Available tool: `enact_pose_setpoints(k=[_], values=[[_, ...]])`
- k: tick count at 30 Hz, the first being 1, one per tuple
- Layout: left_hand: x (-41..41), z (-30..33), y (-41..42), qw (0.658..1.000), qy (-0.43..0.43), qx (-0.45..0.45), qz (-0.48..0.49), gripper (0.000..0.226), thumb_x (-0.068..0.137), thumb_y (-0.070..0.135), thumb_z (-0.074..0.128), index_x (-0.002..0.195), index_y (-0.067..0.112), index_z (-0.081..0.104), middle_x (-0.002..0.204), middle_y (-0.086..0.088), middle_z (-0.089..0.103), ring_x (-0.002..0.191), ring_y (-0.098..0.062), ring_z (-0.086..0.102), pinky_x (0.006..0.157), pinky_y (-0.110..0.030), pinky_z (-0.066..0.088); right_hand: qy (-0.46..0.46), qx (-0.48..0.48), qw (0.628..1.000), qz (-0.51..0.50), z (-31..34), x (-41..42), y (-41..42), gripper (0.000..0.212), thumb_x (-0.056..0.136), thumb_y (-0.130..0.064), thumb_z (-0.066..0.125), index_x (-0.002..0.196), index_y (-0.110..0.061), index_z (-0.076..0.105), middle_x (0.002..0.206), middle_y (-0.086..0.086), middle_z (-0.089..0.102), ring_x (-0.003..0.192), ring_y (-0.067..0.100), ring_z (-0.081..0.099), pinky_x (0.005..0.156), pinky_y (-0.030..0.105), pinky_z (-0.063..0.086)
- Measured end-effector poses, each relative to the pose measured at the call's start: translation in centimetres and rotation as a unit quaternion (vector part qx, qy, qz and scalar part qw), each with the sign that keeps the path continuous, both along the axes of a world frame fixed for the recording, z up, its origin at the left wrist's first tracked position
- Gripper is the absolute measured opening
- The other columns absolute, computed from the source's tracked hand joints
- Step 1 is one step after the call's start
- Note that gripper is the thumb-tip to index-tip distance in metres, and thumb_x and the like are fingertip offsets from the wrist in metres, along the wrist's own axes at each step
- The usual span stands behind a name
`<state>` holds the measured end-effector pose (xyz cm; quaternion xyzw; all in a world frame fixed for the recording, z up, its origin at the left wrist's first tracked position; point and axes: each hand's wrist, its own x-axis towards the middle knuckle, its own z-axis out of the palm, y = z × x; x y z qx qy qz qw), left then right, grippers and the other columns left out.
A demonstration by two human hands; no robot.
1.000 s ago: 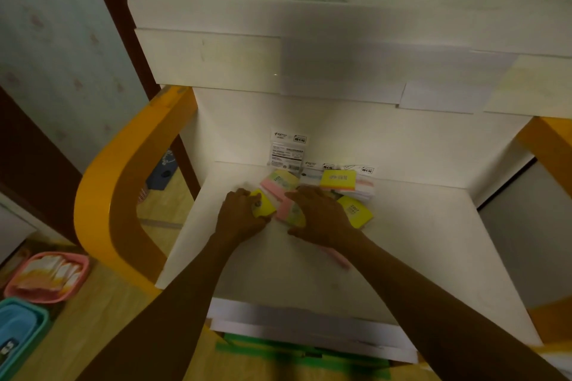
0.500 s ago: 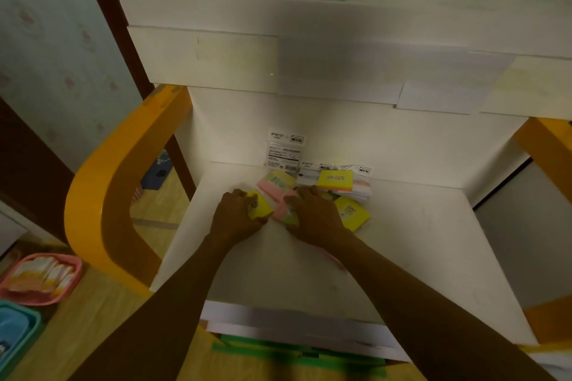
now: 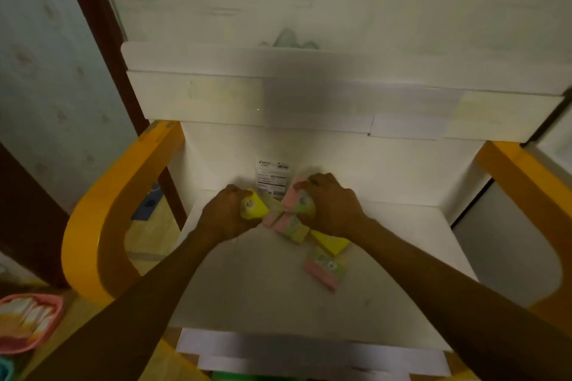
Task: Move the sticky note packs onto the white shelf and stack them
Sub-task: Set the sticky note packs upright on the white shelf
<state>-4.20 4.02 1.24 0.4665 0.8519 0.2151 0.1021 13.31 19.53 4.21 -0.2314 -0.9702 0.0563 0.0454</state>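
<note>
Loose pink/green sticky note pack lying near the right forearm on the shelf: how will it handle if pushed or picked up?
The pink and green pack lies flat on the white shelf, so it should slide, not roll or tip. It looks small and blocky, so probably light and fairly stiff. If it has a glossy wrapper, which the blur hides, it may be slippery in a pinch.

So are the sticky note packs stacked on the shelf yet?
Not stacked. Sticky note packs lie scattered on the white shelf; the left hand and right hand each grip one.
</note>
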Motion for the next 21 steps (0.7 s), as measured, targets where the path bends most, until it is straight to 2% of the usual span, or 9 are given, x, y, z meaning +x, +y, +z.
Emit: enact_pose_setpoints(k=[3,7,13,21], values=[[0.6,3.8,1.2,1.000,0.015,0.003,-0.020,0.061,0.069,0.043,0.080,0.123,0.024,0.059,0.124,-0.004,0.054,0.113,-0.021,0.054,0.091,-0.030,0.044,0.015,0.008,1.000,-0.017,3.1,1.1,1.1,0.067,0.080,-0.049,0.065,0.140,-0.034,0.039,0.139,-0.002,0.041,0.131,0.019,0.033,0.091,0.043,0.046],[1.3,7.3,3.3,0.996,0.041,0.027,-0.071,0.073,0.063,0.053,0.081,0.126,0.026,0.056,0.124,0.002,0.053,0.115,-0.017,0.053,0.088,-0.023,0.038,0.041,0.022,0.998,-0.047,7.0,3.1,2.4,0.069,0.078,-0.049,0.068,0.140,-0.035,0.040,0.138,-0.003,0.043,0.130,0.020,0.035,0.090,0.042,0.046],[4.6,11.7,7.6,0.978,0.106,0.083,-0.157,0.067,0.067,0.051,0.080,0.124,0.024,0.058,0.120,0.003,0.053,0.108,-0.018,0.055,0.080,-0.024,0.038,0.064,0.053,0.992,-0.100,11.0,8.5,4.2,0.069,0.078,-0.048,0.068,0.140,-0.033,0.041,0.139,-0.001,0.043,0.130,0.020,0.036,0.088,0.039,0.045],[13.3,15.3,12.6,0.953,0.158,0.115,-0.229,0.071,0.066,0.052,0.079,0.127,0.023,0.056,0.124,0.003,0.053,0.109,-0.021,0.056,0.087,-0.031,0.046,0.072,0.070,0.982,-0.162,13.8,19.5,7.1,0.070,0.080,-0.047,0.067,0.142,-0.029,0.038,0.135,0.003,0.045,0.126,0.023,0.038,0.092,0.041,0.047]])
